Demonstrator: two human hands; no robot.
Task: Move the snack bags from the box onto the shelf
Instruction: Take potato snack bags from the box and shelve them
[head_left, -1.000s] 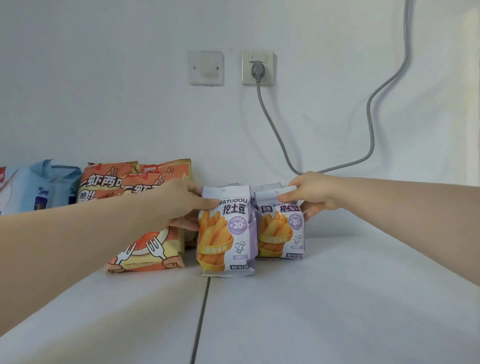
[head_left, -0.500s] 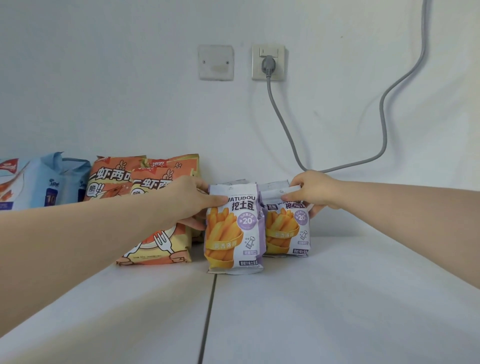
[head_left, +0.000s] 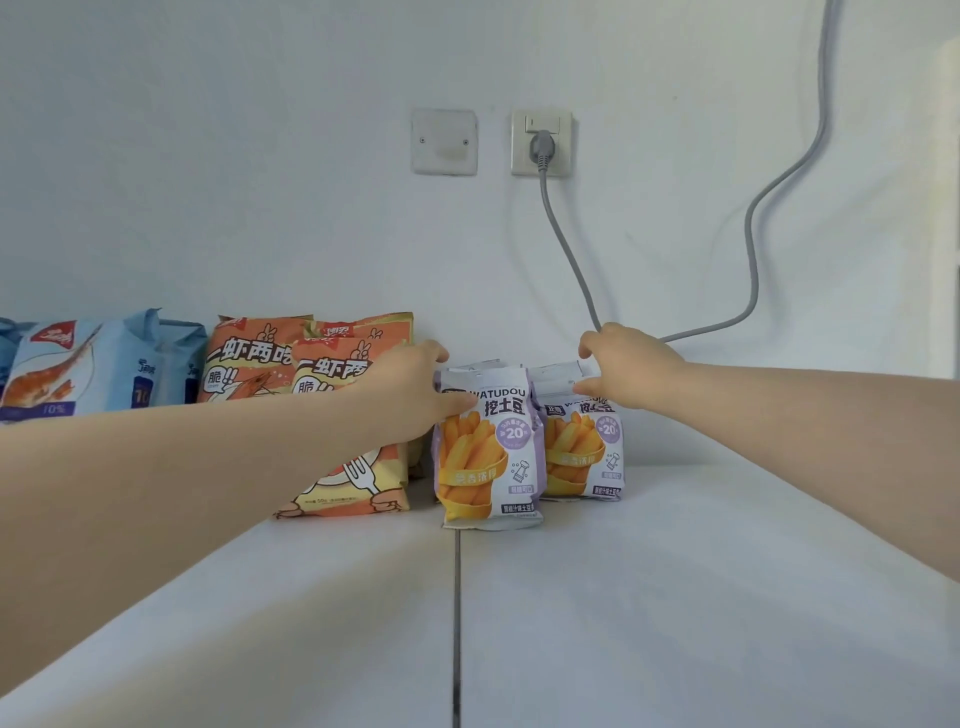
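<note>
Two purple potato-stick snack bags stand upright on the white shelf (head_left: 675, 597) near the wall. My left hand (head_left: 410, 389) grips the top left corner of the front bag (head_left: 488, 462), with the thumb on its face and the fingers behind. The second purple bag (head_left: 582, 452) stands just behind and to the right, touching the first. My right hand (head_left: 628, 369) hovers at its top: the thumb tip touches the top flap and the index finger is lifted above it. The box is out of view.
Orange shrimp-cracker bags (head_left: 322, 395) stand left of the purple ones, and blue bags (head_left: 104, 369) stand further left. A grey cable (head_left: 571, 260) runs from a wall socket (head_left: 540, 143) down behind my right hand. A seam (head_left: 457, 623) splits the shelf top.
My right hand's fingers have lifted off the second bag's top flap, which they pinched before. My left hand keeps its hold. Both bags stand where they were.
</note>
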